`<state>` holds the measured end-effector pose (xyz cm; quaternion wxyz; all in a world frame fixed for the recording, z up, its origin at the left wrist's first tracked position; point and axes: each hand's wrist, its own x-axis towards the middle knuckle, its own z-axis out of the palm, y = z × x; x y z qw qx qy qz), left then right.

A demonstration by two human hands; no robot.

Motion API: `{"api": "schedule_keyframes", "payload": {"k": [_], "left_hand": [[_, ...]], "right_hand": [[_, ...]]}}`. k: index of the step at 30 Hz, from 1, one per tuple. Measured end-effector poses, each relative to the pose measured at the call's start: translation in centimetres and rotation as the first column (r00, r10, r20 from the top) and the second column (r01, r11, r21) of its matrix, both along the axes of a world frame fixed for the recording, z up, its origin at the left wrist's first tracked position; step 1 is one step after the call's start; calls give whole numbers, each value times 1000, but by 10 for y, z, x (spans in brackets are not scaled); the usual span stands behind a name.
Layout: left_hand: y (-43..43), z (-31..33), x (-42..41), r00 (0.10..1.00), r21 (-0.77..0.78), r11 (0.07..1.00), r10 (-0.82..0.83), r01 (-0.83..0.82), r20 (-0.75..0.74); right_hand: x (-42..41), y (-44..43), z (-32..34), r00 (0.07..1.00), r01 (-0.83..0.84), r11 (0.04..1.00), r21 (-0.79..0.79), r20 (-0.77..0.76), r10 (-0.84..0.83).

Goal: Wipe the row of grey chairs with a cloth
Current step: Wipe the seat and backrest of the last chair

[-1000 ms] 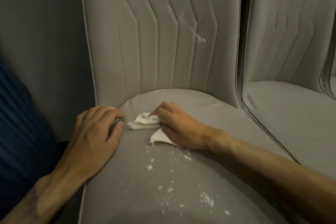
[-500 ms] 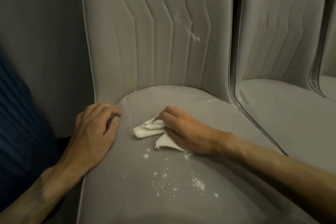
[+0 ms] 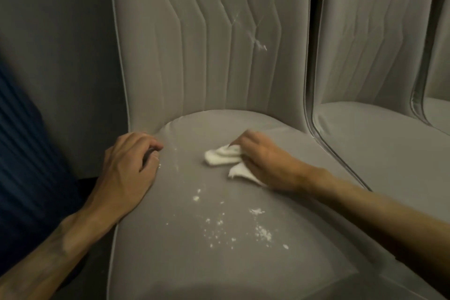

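Three grey chairs are standing side by side in a dim room, with a plain grey wall (image 3: 53, 44) filling the upper left beside them. Taking up most of the view is the nearest chair (image 3: 146, 75), its tall backrest (image 3: 209, 61) showing vertical stitched channels that are kinking partway up, and its rounded seat (image 3: 185, 265) spreading toward the camera. Just to its right the second chair (image 3: 379, 153) is sitting almost touching it, and only a sliver of the third chair (image 3: 439, 61) is showing at the right edge. A dark blue ribbed surface (image 3: 22, 158) is crowding the left edge; what it is I cannot tell. The person's forearms are reaching in from both lower corners. The left grip (image 3: 126, 173) is resting knuckles-up on the seat's rear left rim, its fingers curling in tight toward the thumb, and the shadowed gap between them is too dark to read. The right grip (image 3: 265, 165) is lying on the middle of the seat, pinching a crumpled white cloth (image 3: 220, 157) and pressing it down on the upholstery; the cloth is poking out to the left of the fingers and under the palm. White crumbs (image 3: 261, 234) are lying scattered over the seat nearer the camera, apart from the cloth. A pale scuff (image 3: 260, 44) is marking the backrest at upper right.
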<state>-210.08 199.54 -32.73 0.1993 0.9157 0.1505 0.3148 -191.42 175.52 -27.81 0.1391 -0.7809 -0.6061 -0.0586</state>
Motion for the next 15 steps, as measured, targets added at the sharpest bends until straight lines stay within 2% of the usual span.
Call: {"api": "schedule_keyframes", "payload": {"k": [2, 4, 8, 10, 12, 15], "left_hand": [[0, 0, -1, 1000, -11, 1000, 2, -2, -17], [-1, 0, -1, 1000, -6, 1000, 9, -9, -26], [-3, 4, 0, 999, 8, 1000, 14, -14, -37], [-2, 4, 0, 998, 4, 1000, 2, -2, -70], [-2, 4, -2, 996, -26, 1000, -12, 10, -86], [-3, 6, -5, 993, -79, 997, -25, 15, -119]], "right_hand": [[18, 2, 4, 985, 169, 986, 10, -19, -169], [7, 6, 0, 975, 218, 976, 15, -45, -217], [-59, -8, -10, 992, -54, 997, 50, -110, 59], [-62, -18, -6, 988, -114, 993, 12, -103, 114], [-41, -27, -2, 999, -22, 1000, -20, -32, 22], [1, -39, 5, 960, 281, 959, -30, 4, -281]]}}
